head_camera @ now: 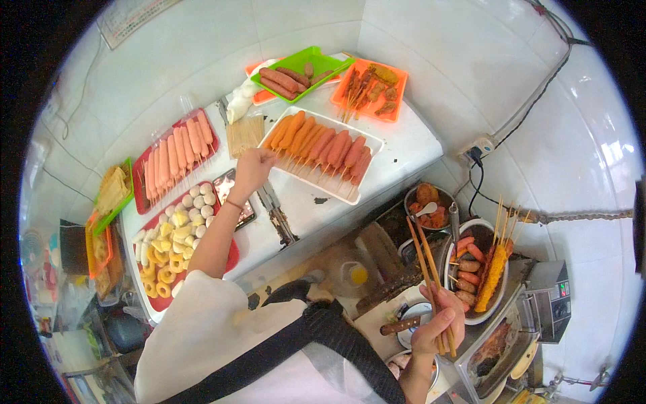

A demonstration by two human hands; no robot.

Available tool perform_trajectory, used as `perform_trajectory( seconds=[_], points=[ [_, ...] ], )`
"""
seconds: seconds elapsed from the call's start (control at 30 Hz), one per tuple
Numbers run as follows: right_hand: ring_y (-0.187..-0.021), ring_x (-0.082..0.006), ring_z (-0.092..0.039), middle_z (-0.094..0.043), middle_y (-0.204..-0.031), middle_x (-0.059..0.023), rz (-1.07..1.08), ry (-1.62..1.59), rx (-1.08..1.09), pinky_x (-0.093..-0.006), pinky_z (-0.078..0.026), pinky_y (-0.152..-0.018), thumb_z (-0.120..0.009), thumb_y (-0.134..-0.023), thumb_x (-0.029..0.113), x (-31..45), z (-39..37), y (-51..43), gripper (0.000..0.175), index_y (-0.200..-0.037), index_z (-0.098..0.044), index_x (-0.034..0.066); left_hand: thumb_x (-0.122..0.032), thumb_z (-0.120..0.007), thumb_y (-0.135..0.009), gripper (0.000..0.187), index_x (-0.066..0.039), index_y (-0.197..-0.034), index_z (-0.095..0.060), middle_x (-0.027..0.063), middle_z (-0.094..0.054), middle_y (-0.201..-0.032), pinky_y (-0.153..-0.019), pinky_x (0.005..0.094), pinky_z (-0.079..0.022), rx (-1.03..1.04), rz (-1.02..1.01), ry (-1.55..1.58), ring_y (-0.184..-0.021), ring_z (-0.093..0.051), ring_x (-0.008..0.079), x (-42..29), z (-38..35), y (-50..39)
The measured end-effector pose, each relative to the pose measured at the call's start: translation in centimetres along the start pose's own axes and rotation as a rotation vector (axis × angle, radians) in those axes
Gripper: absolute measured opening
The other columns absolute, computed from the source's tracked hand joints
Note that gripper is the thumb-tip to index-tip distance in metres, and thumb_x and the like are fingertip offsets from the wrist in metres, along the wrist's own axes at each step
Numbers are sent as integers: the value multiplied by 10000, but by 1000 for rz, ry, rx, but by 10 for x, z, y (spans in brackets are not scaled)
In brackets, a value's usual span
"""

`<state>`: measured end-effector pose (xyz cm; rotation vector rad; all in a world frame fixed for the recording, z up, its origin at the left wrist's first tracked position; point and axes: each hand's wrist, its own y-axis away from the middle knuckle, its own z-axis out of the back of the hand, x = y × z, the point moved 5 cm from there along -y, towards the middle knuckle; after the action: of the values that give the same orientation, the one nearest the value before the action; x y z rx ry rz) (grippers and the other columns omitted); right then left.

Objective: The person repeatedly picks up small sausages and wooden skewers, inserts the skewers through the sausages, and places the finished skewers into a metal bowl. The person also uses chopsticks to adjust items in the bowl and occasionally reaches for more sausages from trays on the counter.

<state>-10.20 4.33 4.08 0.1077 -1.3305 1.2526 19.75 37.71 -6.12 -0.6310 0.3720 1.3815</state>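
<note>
My left hand (255,169) is at the left edge of a white plastic tray (323,186), its thumb and fingers pinched together. Whether a skewer stick is between them cannot be made out. Rows of skewered sausages fill that tray, orange ones (303,132) at left and redder ones (348,151) at right. In my right hand (440,323) is a pair of long wooden chopsticks (428,257), tips pointing away from me. Just beyond that hand, an oval pot (497,308) holds sausages (468,266) and a yellow coated skewer (492,278) with its stick upward.
Red trays carry pink sausage skewers (174,151) and pale balls and rings (171,242). Bamboo sticks (245,135) and a phone (242,214) lie between. Green (292,76) and orange (388,111) trays stand behind. A fryer (552,303) and wooden-handled tool (400,325) are at right.
</note>
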Motion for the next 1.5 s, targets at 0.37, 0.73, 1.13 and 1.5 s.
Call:
perform_trajectory(
  seconds=[0.37, 0.73, 1.13, 1.5],
  points=[
    [-749, -291, -645, -608, -897, -219, -209, 11, -221, -362, -554, -703, -353, -977, 297, -13, 26, 25, 403, -979, -501, -77, -149, -598, -790, 179, -11, -874, -676, 180, -652, -778, -658, 358, -498, -221, -12, -1, -710, -641, 300, 42, 20, -16],
    [-691, -277, -649, -616, -859, -225, -336, 157, -429, -346, -566, -643, -315, -985, 335, -27, 49, 30, 487, -928, -515, -105, -39, -634, -695, 196, -106, -872, -682, 72, -584, -782, -693, 346, -466, -31, -389, -356, -809, -574, 249, 88, 44, -22],
    [-836, -263, -645, -623, -951, -217, -205, 101, -388, -354, -552, -712, -333, -989, 246, -13, 54, 18, 418, -945, -566, -99, -165, -538, -804, 248, 13, -968, -591, 160, -573, -969, -815, 360, -416, 318, -241, -369, -922, -546, 296, 88, 31, -28],
    [-566, -220, -646, -632, -712, -171, -432, 165, -747, -293, -562, -527, -457, -956, 271, -47, 143, 26, 387, -856, -579, -82, -219, -507, -889, 306, 42, -1035, -574, 178, -589, -1001, -830, 367, -408, 417, -299, -95, -934, -545, 336, 112, 16, -56]
  ],
)
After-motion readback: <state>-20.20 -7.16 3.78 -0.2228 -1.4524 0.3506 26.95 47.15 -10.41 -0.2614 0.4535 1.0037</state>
